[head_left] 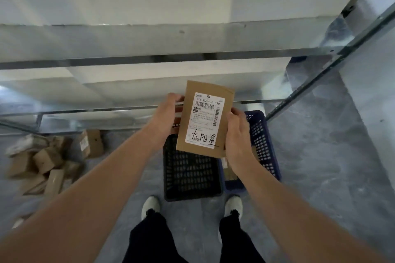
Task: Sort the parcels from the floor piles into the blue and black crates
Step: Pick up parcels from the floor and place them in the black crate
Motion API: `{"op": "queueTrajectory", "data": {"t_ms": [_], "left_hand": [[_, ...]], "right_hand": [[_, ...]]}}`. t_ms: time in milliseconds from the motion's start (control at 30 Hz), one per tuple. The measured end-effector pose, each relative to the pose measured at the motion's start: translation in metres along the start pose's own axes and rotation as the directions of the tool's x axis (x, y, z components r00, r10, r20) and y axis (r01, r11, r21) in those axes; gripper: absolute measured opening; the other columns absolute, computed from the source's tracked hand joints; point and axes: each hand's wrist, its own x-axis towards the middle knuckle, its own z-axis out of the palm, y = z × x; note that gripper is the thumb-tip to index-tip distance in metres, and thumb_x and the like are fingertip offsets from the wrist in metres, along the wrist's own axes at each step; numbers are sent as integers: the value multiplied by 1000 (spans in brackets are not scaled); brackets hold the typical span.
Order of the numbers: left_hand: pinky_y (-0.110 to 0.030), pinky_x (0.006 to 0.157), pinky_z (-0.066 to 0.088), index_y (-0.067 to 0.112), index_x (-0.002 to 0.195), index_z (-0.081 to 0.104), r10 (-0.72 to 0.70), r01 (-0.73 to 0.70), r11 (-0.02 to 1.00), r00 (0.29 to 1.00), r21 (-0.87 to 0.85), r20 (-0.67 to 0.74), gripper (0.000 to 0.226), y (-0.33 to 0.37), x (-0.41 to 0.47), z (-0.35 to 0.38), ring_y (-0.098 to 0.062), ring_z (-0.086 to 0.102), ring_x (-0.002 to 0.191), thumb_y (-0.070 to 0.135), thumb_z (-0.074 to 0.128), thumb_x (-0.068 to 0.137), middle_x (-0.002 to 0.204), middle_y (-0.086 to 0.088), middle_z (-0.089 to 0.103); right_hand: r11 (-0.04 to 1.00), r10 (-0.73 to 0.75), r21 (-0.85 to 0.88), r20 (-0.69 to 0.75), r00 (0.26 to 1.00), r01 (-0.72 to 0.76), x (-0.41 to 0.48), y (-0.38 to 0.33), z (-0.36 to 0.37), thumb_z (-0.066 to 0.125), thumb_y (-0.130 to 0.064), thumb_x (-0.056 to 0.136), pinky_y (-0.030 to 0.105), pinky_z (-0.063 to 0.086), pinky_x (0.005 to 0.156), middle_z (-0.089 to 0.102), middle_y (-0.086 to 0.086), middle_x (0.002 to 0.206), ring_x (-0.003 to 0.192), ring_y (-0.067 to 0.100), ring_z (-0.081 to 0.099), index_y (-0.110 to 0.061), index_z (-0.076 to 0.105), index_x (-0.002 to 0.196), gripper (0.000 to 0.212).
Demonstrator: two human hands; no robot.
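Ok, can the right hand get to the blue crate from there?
Probably yes. The right hand hovers above the blue crate with nothing in between, though its grip is on the labelled parcel, shared with the left hand.

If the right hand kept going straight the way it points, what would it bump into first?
Probably the metal shelf rail ahead. The right hand holds the brown parcel, which would move along with it; the blue crate seems lower down, though depth is unclear.

Labelled parcel (205,119) between both hands (167,113) (237,134)
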Motion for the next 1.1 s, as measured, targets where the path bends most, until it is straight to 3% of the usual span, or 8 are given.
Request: {"op": "queueTrajectory", "data": {"t_ms": [200, 367, 467, 567, 733, 867, 967, 1100], "left_hand": [[-34, 73, 50, 23, 92, 70, -100, 86, 988, 990, -132, -103, 41, -80, 79, 28, -6, 70, 63, 37, 34, 104, 79, 8, 77], [-38, 80, 56, 19, 101, 72, -162, 141, 977, 979, -163, -127, 39, -152, 159, 33, -13, 71, 75, 39, 39, 102, 84, 4, 78], [-41, 83, 56, 18, 104, 74, -178, 158, 976, 975, -147, -131, 40, -198, 208, 36, -17, 71, 80, 40, 40, 101, 83, 1, 77], [-37, 79, 53, 26, 81, 75, -169, 159, 984, 977, -84, -132, 44, -249, 258, 41, -13, 70, 72, 39, 38, 101, 75, 5, 74], [-29, 69, 56, 22, 99, 71, -192, 187, 981, 974, -51, -118, 43, -326, 330, 50, -11, 72, 75, 43, 33, 104, 80, 5, 75], [-30, 70, 61, 28, 90, 72, -238, 233, 971, 965, -58, -108, 43, -377, 372, 52, -11, 74, 77, 43, 35, 104, 86, 5, 78], [-35, 82, 57, 29, 93, 73, -249, 243, 968, 963, -63, -100, 42, -406, 398, 48, -14, 73, 88, 45, 36, 104, 88, 6, 77], [-35, 85, 59, 31, 84, 77, -240, 233, 968, 968, -95, -70, 49, -432, 431, 48, -8, 75, 77, 42, 34, 105, 80, 9, 78]], "right_hand": [[998, 21, -69, 111, 994, -13, 86, 64, -12, 50, -61, 93, 56, 58, 103, 70, -3, 130, 124, 19, 67, -43, 61, 136, 48], [998, 57, -48, 129, 990, -52, 135, 136, 0, 54, -58, 88, 38, 64, 91, 68, 5, 130, 114, 16, 72, -23, 47, 141, 64], [994, 76, -84, 116, 990, -66, 170, 190, 11, 53, -42, 105, 24, 60, 80, 67, 6, 124, 106, 11, 73, -20, 48, 130, 34], [991, 112, -87, 115, 987, -102, 203, 244, 25, 51, -31, 112, 20, 57, 76, 68, 4, 123, 97, 3, 73, -17, 51, 135, 27], [981, 172, -106, 86, 981, -162, 244, 326, 55, 53, -60, 87, 27, 62, 87, 64, 6, 137, 116, 12, 70, -26, 53, 137, 60], [978, 179, -124, 95, 979, -167, 270, 385, 66, 51, -35, 110, 9, 54, 74, 72, -5, 119, 100, -7, 70, -43, 56, 110, 9], [975, 196, -121, 97, 976, -184, 290, 420, 77, 51, -36, 109, 17, 58, 89, 70, -7, 126, 107, -6, 69, -39, 58, 127, 19], [960, 248, -147, 47, 968, -239, 313, 449, 100, 50, -66, 88, 46, 49, 116, 60, -8, 148, 135, 13, 59, -36, 27, 166, 86]]}}
